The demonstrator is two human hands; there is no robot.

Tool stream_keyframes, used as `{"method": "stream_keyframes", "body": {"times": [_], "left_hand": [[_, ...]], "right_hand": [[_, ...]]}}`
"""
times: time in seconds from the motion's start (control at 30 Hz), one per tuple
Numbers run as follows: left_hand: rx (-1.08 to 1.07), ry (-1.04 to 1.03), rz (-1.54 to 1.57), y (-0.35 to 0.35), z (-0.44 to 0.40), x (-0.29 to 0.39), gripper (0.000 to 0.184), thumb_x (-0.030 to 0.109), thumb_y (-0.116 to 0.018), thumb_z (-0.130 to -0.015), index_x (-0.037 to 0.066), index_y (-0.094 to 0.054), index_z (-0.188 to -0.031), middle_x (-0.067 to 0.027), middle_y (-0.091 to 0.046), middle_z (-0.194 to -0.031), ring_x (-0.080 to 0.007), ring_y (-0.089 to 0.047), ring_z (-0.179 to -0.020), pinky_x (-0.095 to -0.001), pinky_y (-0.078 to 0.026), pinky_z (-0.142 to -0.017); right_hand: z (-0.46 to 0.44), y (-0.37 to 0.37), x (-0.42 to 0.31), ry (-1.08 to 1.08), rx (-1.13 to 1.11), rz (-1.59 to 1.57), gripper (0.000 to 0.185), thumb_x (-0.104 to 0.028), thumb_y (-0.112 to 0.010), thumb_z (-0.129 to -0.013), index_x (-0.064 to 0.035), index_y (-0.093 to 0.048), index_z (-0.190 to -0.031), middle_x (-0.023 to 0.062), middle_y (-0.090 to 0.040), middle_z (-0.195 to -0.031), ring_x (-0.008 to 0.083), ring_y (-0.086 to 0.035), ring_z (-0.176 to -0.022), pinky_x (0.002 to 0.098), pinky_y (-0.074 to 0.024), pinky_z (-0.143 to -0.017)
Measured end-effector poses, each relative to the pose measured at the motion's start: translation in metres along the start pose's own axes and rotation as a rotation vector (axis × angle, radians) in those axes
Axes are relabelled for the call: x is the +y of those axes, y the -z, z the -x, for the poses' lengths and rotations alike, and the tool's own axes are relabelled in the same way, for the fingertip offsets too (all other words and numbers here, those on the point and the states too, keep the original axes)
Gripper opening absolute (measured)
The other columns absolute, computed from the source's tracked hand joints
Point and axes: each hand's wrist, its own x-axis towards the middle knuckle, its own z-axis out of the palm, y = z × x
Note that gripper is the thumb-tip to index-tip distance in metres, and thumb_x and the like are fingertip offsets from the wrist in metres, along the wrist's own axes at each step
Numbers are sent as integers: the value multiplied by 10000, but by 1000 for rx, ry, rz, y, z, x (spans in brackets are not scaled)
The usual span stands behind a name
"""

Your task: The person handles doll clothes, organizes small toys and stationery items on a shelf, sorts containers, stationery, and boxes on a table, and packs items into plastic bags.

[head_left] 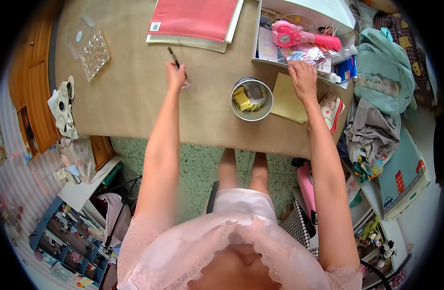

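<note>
My left hand (pixel 175 76) is closed around a black pen (pixel 172 54), whose upper end points away from me over the table. A small pinkish thing (pixel 185 84) shows beside that hand; I cannot make out what it is. At the front wall of an open white box (pixel 270 59), my right hand (pixel 304 79) has its fingers bent over the edge. Inside the box lie a pink toy wand (pixel 306 37), small packets and bottles. Between my hands stands a round tin (pixel 251 116) holding yellow and grey wrapped pieces. Yellow paper (pixel 286 99) lies beside the tin, near my right wrist.
A red folder (pixel 195 19) lies on pale sheets at the far edge. To the left are a clear bag of shiny bits (pixel 95 55) and a white cloth item (pixel 63 108). A red-and-white pouch (pixel 332 113) and a mint backpack (pixel 386 67) are at the right.
</note>
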Motion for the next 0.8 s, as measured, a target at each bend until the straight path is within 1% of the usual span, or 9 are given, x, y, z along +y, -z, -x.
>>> {"method": "stream_keyframes", "body": {"times": [0.1, 0.2, 0.3, 0.4, 0.5, 0.6, 0.67, 0.77, 0.8], "left_hand": [[118, -119, 46, 18, -29, -73, 238, 126, -565, -776, 15, -433, -939, -120, -544, -808, -249, -581, -714, -351, -463, -656], [265, -69, -17, 34, 26, -51, 269, 151, -575, -807, 23, -436, -999, -143, -572, -866, -271, -597, -770, -369, -459, -677], [158, -242, -219, 23, 37, -67, 334, 203, -606, -824, 33, -438, -1058, -160, -589, -928, -307, -601, -814, -381, -460, -702], [65, -274, -298, 5, 45, -60, 432, 230, -660, -799, 43, -409, -1096, -166, -599, -935, -328, -603, -817, -397, -467, -713], [-2, -107, -264, 5, 46, -43, 445, 241, -687, -778, 45, -401, -1057, -165, -609, -878, -321, -610, -773, -402, -472, -690], [6, -140, -309, 5, 43, -47, 438, 261, -704, -766, 54, -403, -1007, -153, -615, -825, -288, -617, -743, -387, -475, -658], [-38, -97, -278, 2, 47, -51, 421, 271, -690, -781, 51, -405, -1000, -144, -607, -811, -272, -613, -736, -379, -472, -654], [-94, -113, -120, -17, 42, -91, 365, 243, -649, -817, 42, -392, -981, -131, -587, -776, -253, -595, -666, -373, -469, -636], [-176, -6, 8, -18, 50, -81, 355, 238, -632, -829, 49, -381, -993, -111, -577, -772, -216, -593, -644, -341, -483, -528]], "right_hand": [[-1, 0, -1, -49, -25, -19, 196, -259, -574, -826, -118, -602, -958, 43, -583, -940, 246, -508, -941, 383, -347, -891], [-2, 1, -11, -87, 32, -51, 220, -247, -600, -801, -104, -603, -969, 58, -586, -960, 252, -511, -950, 376, -355, -887], [-3, 4, -38, -185, 210, -217, 234, -208, -623, -776, -77, -596, -968, 79, -585, -969, 259, -509, -958, 365, -373, -869], [1, 9, -90, -66, 328, -251, 188, -97, -588, -770, -58, -574, -954, 93, -578, -935, 273, -524, -907, 375, -408, -833], [13, -2, -150, 16, 245, -477, 225, -25, -569, -736, -49, -576, -959, 107, -578, -939, 283, -542, -916, 363, -449, -799], [34, -40, -204, -125, -217, -699, 359, -82, -586, -762, -35, -490, -1105, 124, -531, -1078, 278, -555, -944, 358, -448, -830], [37, -62, -229, -319, -434, -890, 441, -97, -585, -774, -33, -425, -1180, 149, -522, -1061, 280, -565, -918, 360, -457, -813], [65, -167, -230, -526, -335, -715, 502, -127, -589, -799, -39, -362, -1237, 141, -536, -1012, 230, -573, -864, 336, -476, -751], [61, -180, -227, -524, -319, -724, 502, -127, -589, -799, -39, -362, -1237, 141, -536, -1012, 230, -573, -864, 336, -476, -751]]}}
